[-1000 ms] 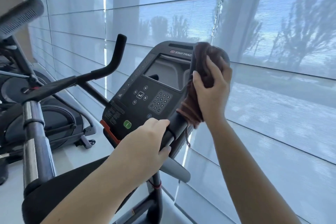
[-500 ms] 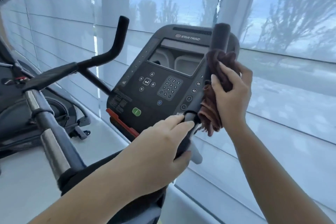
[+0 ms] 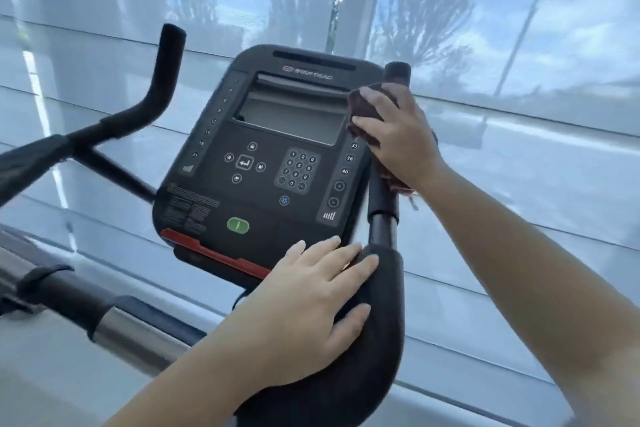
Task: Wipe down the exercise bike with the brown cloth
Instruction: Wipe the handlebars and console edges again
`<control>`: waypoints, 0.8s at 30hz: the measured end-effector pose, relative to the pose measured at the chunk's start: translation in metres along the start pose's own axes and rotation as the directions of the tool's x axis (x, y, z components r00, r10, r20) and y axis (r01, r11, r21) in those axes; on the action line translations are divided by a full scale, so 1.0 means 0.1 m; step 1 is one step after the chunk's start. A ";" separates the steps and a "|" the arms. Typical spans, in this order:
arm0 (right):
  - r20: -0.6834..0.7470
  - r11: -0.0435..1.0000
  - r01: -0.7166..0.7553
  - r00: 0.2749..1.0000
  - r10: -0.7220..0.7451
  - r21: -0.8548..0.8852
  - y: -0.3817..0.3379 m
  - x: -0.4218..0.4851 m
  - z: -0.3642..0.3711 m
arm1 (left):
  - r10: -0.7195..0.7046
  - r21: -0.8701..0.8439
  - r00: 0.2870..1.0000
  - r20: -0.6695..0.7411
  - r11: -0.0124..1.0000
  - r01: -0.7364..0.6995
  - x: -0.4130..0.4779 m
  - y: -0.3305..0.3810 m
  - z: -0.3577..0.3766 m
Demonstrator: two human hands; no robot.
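Since a second ago, slid from capping the tip of the right handlebar post (image 3: 398,71) to a spot lower on it, leaving the tip bare, then back up a little — read as up-and-down strokes, so that post looks nearly wiped while the console (image 3: 273,156) and left handlebar (image 3: 166,62) appear still to do. Right hand (image 3: 398,139) closed around the brown cloth (image 3: 363,107), pressing it to the post beside the console's right edge. Left hand (image 3: 311,305) well below, fingers spread flat on the padded lower grip (image 3: 377,340), gripping nothing, now bracing rather than clasping.
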State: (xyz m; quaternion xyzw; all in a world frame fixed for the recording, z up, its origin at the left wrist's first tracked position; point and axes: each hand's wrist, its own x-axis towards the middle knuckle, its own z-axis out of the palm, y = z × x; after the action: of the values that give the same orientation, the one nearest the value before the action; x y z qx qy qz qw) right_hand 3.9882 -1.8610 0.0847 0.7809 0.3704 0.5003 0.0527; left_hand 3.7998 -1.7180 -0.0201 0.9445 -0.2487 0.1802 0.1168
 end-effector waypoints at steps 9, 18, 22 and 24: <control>0.204 0.958 0.004 0.977 -0.065 0.287 0.02 -0.36 -0.18 | 0.003 -0.180 1.000 0.014 0.984 0.000 0.00 -0.09 0.08; 0.186 0.984 0.175 0.967 -0.176 0.026 0.16 0.11 -0.12 | -0.010 -0.245 1.000 0.012 0.969 0.013 -0.01 -0.09 0.08; 0.075 0.997 0.004 0.997 -0.010 0.082 0.22 0.30 -0.19 | -0.017 -0.262 0.999 0.032 0.965 0.025 -0.02 -0.07 0.06; 0.022 0.986 -0.105 0.994 0.103 0.125 0.26 0.43 -0.22 | -0.019 -0.262 0.999 0.041 0.965 0.029 -0.02 -0.07 0.05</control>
State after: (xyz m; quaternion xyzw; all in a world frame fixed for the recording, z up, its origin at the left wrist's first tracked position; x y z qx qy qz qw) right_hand 3.9934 -1.8591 0.1399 0.8047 0.3595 0.4720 -0.0204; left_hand 3.8029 -1.7130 -0.0262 0.9269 -0.2612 0.1263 0.2382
